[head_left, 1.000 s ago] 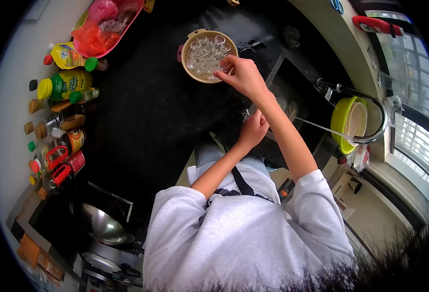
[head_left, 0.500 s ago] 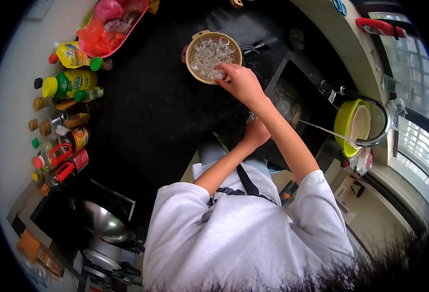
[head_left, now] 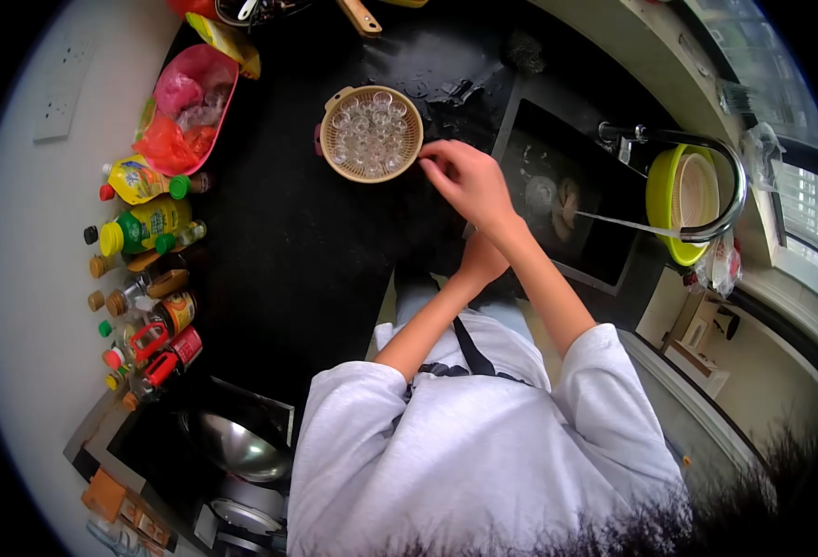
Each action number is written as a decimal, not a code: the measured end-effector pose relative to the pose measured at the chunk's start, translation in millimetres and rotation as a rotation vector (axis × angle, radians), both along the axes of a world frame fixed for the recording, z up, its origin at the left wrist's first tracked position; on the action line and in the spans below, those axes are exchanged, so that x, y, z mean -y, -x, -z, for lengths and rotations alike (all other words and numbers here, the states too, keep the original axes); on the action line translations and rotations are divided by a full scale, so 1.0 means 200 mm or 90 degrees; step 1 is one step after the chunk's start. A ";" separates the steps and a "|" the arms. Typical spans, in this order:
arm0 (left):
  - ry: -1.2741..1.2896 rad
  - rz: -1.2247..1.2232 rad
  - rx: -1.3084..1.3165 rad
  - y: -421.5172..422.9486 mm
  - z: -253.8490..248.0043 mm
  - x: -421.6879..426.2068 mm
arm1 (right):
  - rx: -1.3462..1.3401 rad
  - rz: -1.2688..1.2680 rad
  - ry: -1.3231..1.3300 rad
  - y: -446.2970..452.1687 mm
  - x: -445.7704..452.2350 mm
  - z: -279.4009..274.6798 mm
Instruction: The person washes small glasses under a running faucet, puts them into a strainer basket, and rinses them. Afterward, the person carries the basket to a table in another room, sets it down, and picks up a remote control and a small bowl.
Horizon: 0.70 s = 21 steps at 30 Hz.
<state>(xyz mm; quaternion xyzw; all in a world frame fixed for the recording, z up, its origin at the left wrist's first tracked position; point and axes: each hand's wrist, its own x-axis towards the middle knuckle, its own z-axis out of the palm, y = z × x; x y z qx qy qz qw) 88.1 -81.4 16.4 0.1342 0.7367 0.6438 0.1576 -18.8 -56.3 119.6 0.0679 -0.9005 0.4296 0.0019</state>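
Resting left hand close to the waist, partly hidden behind the right forearm, and showing too little of its fingers to tell about any grip. Finding in the sink, off to the right, a running stream of water, plus a round clear shape and a brownish one, both too blurred to name.

Reaching farther out with right hand, bending thumb and forefinger toward each other with only a narrow gap, and showing no cup between.

Judging by the present lie of things, looking well along: already seeing many small clear cups inside the round beige basket, crowding close together over most of its floor. Having no sure way of telling about any remaining outside.

Bringing the right fingertips just beside the basket's near right rim, perhaps touching it. Finding the cups just past them, leftward and slightly farther out, within the basket wall. Noticing beyond, on the dark worktop, a wooden handle.
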 end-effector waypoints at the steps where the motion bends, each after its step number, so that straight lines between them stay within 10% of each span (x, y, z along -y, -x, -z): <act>1: 0.093 0.011 -0.039 0.03 -0.04 -0.01 | 0.005 0.080 0.030 -0.08 -0.10 0.00; 5: 0.325 0.374 -0.314 0.19 -0.15 -0.18 | 0.205 0.388 0.037 -0.39 -0.62 0.15; 11: 0.402 0.725 -0.544 0.30 -0.08 -0.54 | 0.292 0.341 0.195 -0.57 -1.07 0.36; 15: 0.220 0.644 -0.648 0.33 -0.11 -0.58 | 0.227 0.466 0.147 -0.63 -1.21 0.51; 17: 0.218 0.354 -0.465 0.33 -0.14 -0.61 | 0.088 0.564 0.086 -0.66 -1.23 0.55; 21: 0.141 0.412 -0.303 0.29 0.05 -0.79 | 0.132 0.538 0.233 -0.72 -1.19 0.47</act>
